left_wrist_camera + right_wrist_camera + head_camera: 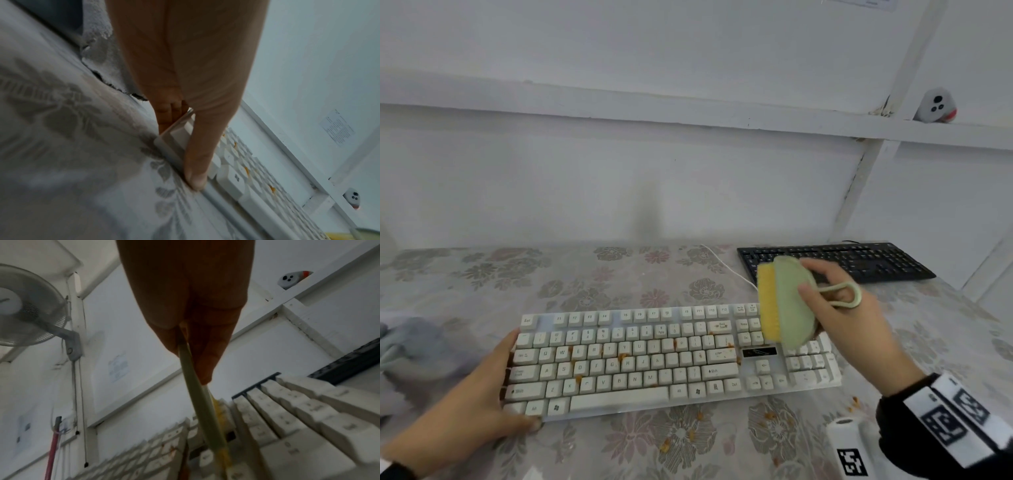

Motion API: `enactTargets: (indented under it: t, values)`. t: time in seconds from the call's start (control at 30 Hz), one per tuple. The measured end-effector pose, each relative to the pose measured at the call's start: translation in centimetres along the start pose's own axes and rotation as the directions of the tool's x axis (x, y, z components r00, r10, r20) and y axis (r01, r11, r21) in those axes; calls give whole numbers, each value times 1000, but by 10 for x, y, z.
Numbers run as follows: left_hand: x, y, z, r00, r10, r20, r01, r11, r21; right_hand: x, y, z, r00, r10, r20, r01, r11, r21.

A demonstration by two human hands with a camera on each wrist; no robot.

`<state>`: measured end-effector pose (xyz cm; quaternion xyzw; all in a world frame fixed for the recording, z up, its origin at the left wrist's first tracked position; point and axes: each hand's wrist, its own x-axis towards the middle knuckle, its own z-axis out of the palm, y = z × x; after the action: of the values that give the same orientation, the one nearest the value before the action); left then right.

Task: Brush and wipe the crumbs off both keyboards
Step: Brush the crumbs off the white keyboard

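Your right hand [859, 318] grips the brush [786, 301] over the white keyboard [671, 359]'s right end; its crumbed length stretches leftward; your left hand [472, 397] clasps that far end.

Camera positions: one head view, two wrist views.
Head camera looks forward and down over the white keyboard [671, 359]; left wrist camera sits low at its left end; right wrist camera close above its keys, facing the wall; all share it.

I note a floral-clothed table [619, 274] bearing a white keyboard [671, 359], black keyboard [835, 262], grey cloth [410, 346] and scattered crumbs [768, 416].
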<state>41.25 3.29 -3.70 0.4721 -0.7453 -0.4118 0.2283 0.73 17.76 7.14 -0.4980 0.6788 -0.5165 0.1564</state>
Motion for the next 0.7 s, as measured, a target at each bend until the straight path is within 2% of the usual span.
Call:
enactTargets:
  t: [0.1,0.2,0.27,0.37,0.43,0.6,0.7]
  values:
    - [-2,4,1,1000,11,-2,-11,1000,-9,-11,4,4,987,67,145,-48,990,-134]
    - [-2,2,0,1000,7,21,-7,1000,-10,-12,-3,-4,966,95,239,-52,983,-178]
    - [-2,2,0,1000,9,25,-8,1000,-15,-6,-11,-10,976,73,207,-36,983,-180]
    - [-2,4,1,1000,23,9,-22,999,-38,1,-16,-10,999,-15,38,19,994,-112]
    - [-2,5,2,1000,28,3,-27,998,-49,1,-13,-4,999,-34,8,35,996,-84]
    - [-4,12,3,999,32,8,-31,997,-68,-8,3,7,991,24,133,5,977,-211]
    - [-5,18,3,999,32,-4,-32,996,-81,-16,6,3,977,72,199,-25,973,-229]
